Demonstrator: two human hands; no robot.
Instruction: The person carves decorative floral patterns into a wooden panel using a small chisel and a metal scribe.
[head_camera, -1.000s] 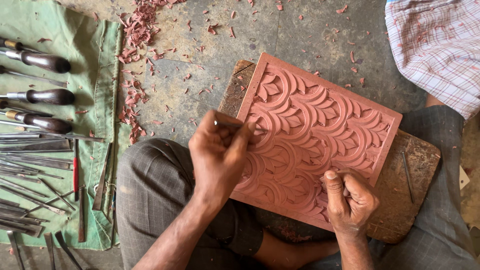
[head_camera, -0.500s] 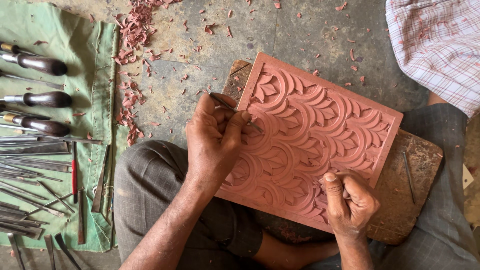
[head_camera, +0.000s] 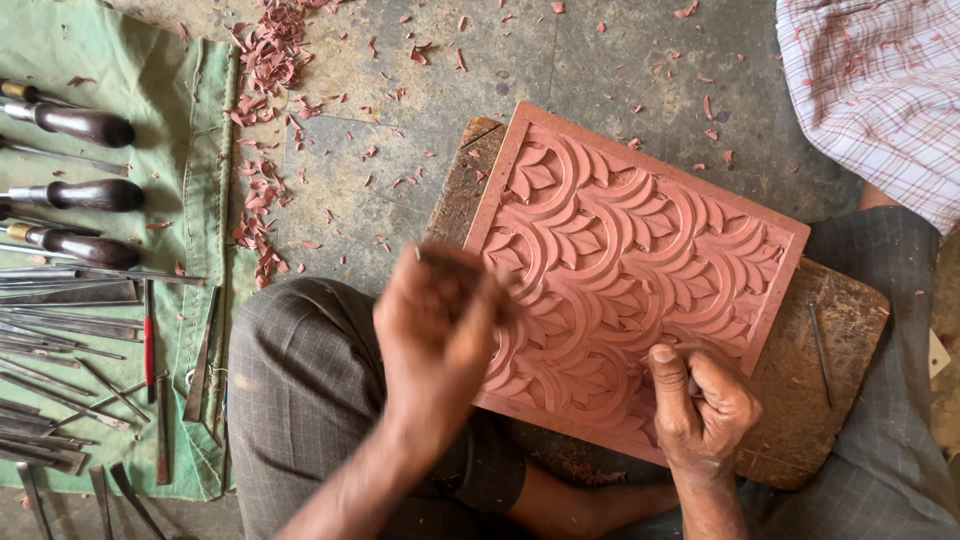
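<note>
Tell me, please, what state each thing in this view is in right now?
Left hand: blurred, closed around a thin tool, at the panel's left edge.
Right hand: fist closed, resting on the panel's lower right.
Carved panel: flat on the wooden board, leaf pattern cut in.
Wooden board: lying under the panel, worn.
Green cloth: spread out, tools laid on it.
Chips: scattered on the floor.

carved pink slab (head_camera: 630, 270), blurred left hand (head_camera: 440, 330), green cloth (head_camera: 190, 120)

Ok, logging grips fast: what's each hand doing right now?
Left hand: blurred, grip cannot be told.
Right hand: closed, gripping the carved red slab.
</note>
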